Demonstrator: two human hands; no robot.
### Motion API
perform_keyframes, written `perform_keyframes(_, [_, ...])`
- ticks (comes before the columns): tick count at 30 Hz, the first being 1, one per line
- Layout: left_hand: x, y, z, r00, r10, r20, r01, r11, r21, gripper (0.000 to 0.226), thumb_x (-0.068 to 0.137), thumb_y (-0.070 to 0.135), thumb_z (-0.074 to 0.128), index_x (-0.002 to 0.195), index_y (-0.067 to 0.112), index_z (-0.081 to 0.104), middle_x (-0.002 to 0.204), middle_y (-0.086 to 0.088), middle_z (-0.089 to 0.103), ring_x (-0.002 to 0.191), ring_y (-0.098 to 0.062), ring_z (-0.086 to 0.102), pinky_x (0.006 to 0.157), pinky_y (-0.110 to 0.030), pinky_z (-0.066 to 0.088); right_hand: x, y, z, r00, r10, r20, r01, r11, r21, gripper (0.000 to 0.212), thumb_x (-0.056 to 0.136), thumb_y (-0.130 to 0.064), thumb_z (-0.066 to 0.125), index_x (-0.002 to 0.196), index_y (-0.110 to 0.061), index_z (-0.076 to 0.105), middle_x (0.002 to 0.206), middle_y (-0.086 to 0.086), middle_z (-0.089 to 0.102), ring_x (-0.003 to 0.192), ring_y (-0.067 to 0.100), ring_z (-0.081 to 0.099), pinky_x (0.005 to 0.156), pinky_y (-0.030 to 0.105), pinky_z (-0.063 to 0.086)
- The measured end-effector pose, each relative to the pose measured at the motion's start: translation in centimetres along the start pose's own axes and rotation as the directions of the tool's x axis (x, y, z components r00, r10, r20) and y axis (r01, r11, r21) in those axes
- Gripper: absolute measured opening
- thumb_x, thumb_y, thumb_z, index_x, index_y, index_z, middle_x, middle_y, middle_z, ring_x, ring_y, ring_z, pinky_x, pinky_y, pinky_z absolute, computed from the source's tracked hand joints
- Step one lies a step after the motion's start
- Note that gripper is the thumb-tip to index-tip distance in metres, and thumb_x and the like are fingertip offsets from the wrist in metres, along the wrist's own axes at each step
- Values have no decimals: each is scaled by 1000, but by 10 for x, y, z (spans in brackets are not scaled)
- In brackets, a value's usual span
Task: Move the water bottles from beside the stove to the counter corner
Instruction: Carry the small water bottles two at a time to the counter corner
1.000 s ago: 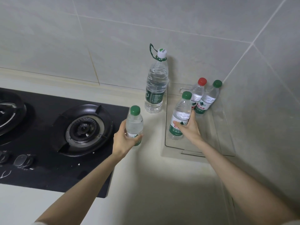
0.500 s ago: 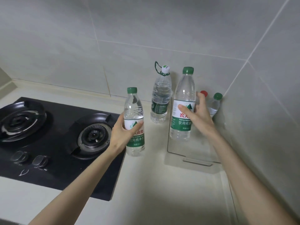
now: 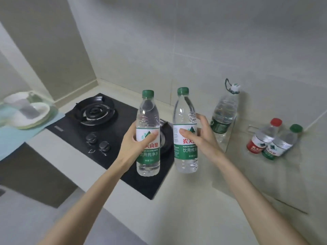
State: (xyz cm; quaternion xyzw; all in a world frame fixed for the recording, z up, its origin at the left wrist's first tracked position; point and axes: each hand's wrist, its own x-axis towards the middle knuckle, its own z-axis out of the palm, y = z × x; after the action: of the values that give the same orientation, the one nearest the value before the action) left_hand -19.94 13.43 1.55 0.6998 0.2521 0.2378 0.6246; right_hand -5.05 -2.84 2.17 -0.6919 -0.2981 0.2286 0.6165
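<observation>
My left hand (image 3: 136, 144) grips a green-capped water bottle (image 3: 148, 156) around its label, held upright above the right edge of the black stove (image 3: 92, 131). Beside it, my right hand (image 3: 201, 138) grips a second green-capped bottle (image 3: 184, 156), lifted over the counter just right of the stove. A tall bottle with a white cap and green loop (image 3: 224, 114) stands against the back wall. Two small bottles, one red-capped (image 3: 261, 137) and one green-capped (image 3: 281, 144), lean together in the right counter corner on a clear tray (image 3: 265, 174).
White plates and a glass (image 3: 26, 112) sit on a pale blue mat (image 3: 10, 138) left of the stove. The stove has two burners and two knobs (image 3: 98, 141). Tiled walls close the back and right. The counter's front edge (image 3: 109, 206) drops to a grey floor.
Both hands have lifted their bottles off the counter and tray and carried them leftward toward the stove. The view has swung left, revealing the plates and the left wall corner.
</observation>
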Motion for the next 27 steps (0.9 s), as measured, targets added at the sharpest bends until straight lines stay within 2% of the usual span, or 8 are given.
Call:
perform_keyframes(3, [-20, -4, -37, 996, -6, -85, 7, 1000, 12, 46, 77, 33, 74, 119, 27, 56, 102, 6, 71, 89, -7, 70, 77, -26, 54, 2, 1, 40, 994, 3, 106, -3, 1000, 0, 60, 73, -32, 78, 121, -38, 42, 110, -2, 69, 95, 13, 70, 82, 36, 56])
perform_keyframes(7, [-50, -9, -97, 976, -12, -217, 14, 1000, 7, 45, 77, 36, 72, 118, 28, 56, 100, 8, 71, 84, -2, 69, 66, -15, 54, 1, -9, 110, 973, -5, 232, 3, 1000, 5, 56, 75, -29, 78, 120, -37, 46, 101, -10, 72, 93, 12, 70, 85, 39, 56])
perform_keyframes(10, [-72, -13, -148, 953, -18, -302, 16, 1000, -9, 46, 76, 37, 72, 118, 29, 56, 99, 9, 71, 84, -2, 69, 67, -16, 56, -1, -18, 167, 948, -7, 319, 6, 1000, 4, 64, 72, -35, 78, 126, -33, 44, 102, -5, 73, 93, 13, 71, 84, 37, 56])
perform_keyframes(15, [-112, -22, -241, 916, -31, -401, 17, 999, -38, 45, 79, 32, 74, 119, 27, 55, 100, 8, 72, 86, -6, 70, 72, -23, 55, -13, -35, 270, 900, -13, 435, -2, 999, 35, 66, 67, -39, 76, 125, -33, 44, 105, -2, 72, 96, 16, 70, 80, 32, 57])
perform_keyframes(18, [-142, -27, -306, 883, -45, -466, 21, 998, -56, 33, 79, 29, 72, 108, 34, 56, 93, 10, 72, 79, -3, 70, 63, -16, 52, -25, -45, 342, 863, -17, 504, -17, 998, 63, 68, 70, -33, 77, 129, -27, 43, 108, 2, 71, 95, 18, 71, 80, 32, 58])
perform_keyframes(21, [-172, -31, -364, 842, -57, -536, 37, 998, -48, 30, 78, 30, 73, 102, 36, 56, 89, 11, 72, 77, -5, 71, 62, -16, 53, -38, -56, 410, 827, -30, 562, -18, 997, 79, 61, 78, -22, 75, 130, -24, 42, 109, 2, 70, 93, 17, 71, 76, 28, 58])
perform_keyframes(24, [-197, -32, -417, 802, -58, -594, 36, 998, -49, 30, 78, 29, 72, 97, 44, 53, 88, 13, 70, 75, -4, 70, 63, -18, 53, -47, -64, 475, 790, -33, 613, -20, 997, 80, 57, 80, -20, 74, 128, -23, 42, 111, 6, 69, 93, 20, 71, 80, 34, 58])
perform_keyframes(27, [-223, -35, -467, 756, -61, -652, 33, 998, -55, 35, 74, 33, 73, 99, 45, 52, 89, 18, 69, 73, 1, 69, 58, -15, 52, -54, -75, 541, 735, -40, 677, -12, 997, 73, 65, 73, -30, 79, 127, -23, 43, 115, 7, 68, 97, 23, 70, 82, 40, 58])
